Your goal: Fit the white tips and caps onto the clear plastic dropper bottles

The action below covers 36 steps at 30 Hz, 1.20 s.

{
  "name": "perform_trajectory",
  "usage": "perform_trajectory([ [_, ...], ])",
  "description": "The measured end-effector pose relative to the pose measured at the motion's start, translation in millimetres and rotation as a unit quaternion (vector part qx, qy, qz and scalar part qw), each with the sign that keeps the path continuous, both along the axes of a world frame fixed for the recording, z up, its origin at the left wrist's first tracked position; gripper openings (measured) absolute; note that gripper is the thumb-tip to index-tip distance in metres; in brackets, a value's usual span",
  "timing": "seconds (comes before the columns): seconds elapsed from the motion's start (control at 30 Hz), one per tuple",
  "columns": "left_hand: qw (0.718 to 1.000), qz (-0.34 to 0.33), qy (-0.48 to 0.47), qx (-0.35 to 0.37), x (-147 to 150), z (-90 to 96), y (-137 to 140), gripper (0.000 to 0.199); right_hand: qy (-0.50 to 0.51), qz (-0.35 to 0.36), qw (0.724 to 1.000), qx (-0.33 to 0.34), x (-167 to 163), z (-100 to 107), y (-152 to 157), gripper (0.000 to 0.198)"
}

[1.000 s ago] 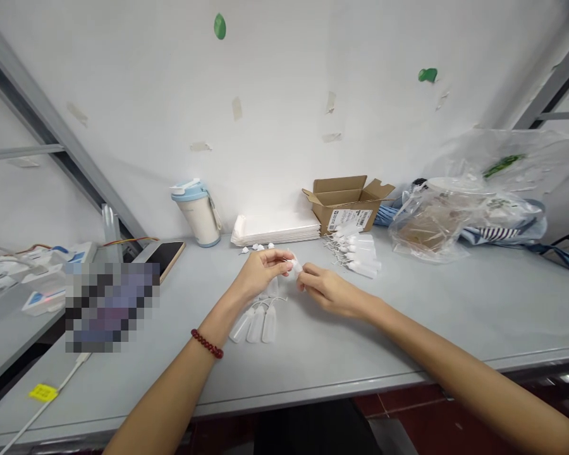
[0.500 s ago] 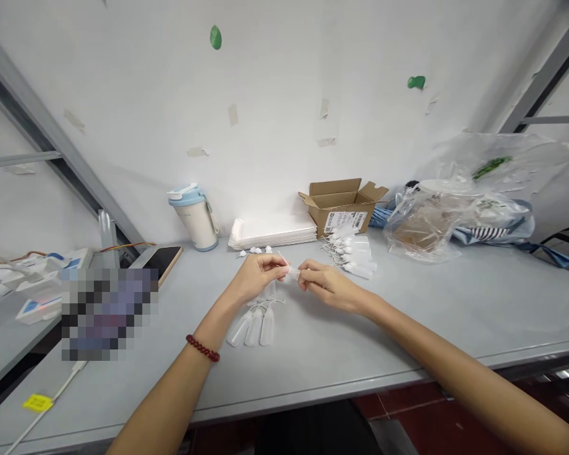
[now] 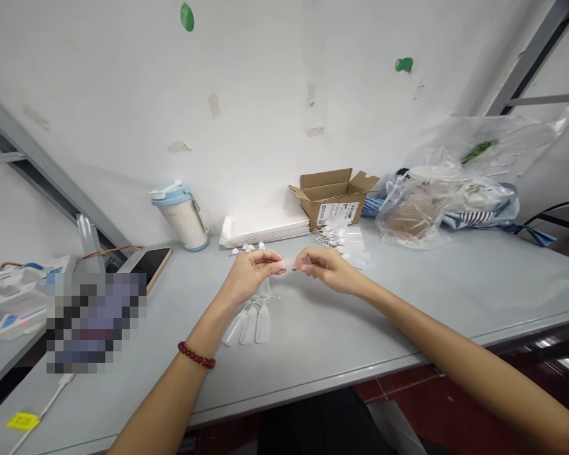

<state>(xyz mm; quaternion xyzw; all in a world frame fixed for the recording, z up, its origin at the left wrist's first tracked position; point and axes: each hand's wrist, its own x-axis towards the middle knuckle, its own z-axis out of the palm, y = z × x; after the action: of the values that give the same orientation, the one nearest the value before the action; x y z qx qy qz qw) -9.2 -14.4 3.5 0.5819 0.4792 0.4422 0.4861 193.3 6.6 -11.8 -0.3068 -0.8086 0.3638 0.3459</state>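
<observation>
Above the middle of the table, my left hand (image 3: 253, 273) pinches a small white, translucent plastic piece (image 3: 289, 264) between thumb and fingertips. Facing it, my right hand (image 3: 329, 268) is closed, with a bit of clear plastic at its fingertips. Whether both hold one piece or two I cannot tell. Below my left hand lie several flat, translucent plastic pouches (image 3: 249, 327) with thin white cords, partly covered by the hand. More corded pouches (image 3: 351, 243) are heaped behind my right hand. Several little white caps or knobs (image 3: 249, 249) sit behind my left hand.
By the wall stand a cream tumbler with blue lid (image 3: 183, 218), a stack of white sheets (image 3: 270, 229) and an open cardboard box (image 3: 334, 197). Clear plastic bags (image 3: 417, 208) and blue cloth are at the right. A phone (image 3: 154, 268) and cable (image 3: 47, 404) lie left.
My hands have drawn slightly apart, and the thin strip that stuck up between them no longer shows. The camera view has shifted a little.
</observation>
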Motion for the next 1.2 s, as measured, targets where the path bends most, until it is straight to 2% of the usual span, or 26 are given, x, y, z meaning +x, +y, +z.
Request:
perform_trajectory([
  [0.1, 1.000, 0.007, 0.006, 0.018, 0.2, -1.3, 0.0, 0.027, 0.049, 0.030, 0.994, -0.088, 0.8, 1.4, 1.0, 0.006],
  [0.17, 1.000, 0.004, -0.010, 0.026, 0.7, -3.1, 0.4, 0.026, 0.074, 0.032, 0.992, -0.100, 0.5, 1.2, 1.5, 0.007],
  [0.27, 1.000, -0.010, -0.023, 0.008, 2.3, -5.3, 0.6, 0.029, 0.082, 0.021, 0.993, -0.077, -0.4, -0.2, 1.3, 0.009],
  [0.37, 0.999, -0.024, 0.018, -0.022, 3.8, -5.1, -0.6, 0.039, 0.067, 0.016, 0.995, -0.066, -0.8, -0.9, 0.2, 0.009],
  [0.47, 0.998, -0.038, 0.048, 0.019, 5.0, -2.7, -2.6, 0.034, 0.068, 0.018, 0.994, -0.083, -0.8, -0.3, -0.6, 0.010],
  [0.6, 0.996, -0.019, 0.045, 0.075, 6.6, -1.4, -3.5, 0.030, 0.088, 0.021, 0.991, -0.101, -1.0, 0.8, -0.4, 0.011],
  [0.8, 0.996, -0.045, 0.071, 0.002, 6.9, -6.2, -1.1, 0.050, 0.085, 0.007, 0.993, -0.076, -1.1, -0.4, -0.1, 0.012],
  [1.03, 0.990, -0.043, 0.086, 0.101, 10.0, -0.2, -6.4, 0.030, 0.095, 0.001, 0.991, -0.097, 0.0, 0.3, 0.7, 0.018],
  [1.1, 0.992, -0.044, 0.076, 0.087, 10.0, -0.9, -5.8, 0.033, 0.090, -0.005, 0.993, -0.079, 0.0, 0.0, 0.6, 0.018],
  [1.2, 0.995, -0.057, 0.082, 0.028, 9.0, -2.6, -4.7, 0.043, 0.074, -0.007, 0.996, -0.051, -0.6, -0.9, -0.7, 0.016],
])
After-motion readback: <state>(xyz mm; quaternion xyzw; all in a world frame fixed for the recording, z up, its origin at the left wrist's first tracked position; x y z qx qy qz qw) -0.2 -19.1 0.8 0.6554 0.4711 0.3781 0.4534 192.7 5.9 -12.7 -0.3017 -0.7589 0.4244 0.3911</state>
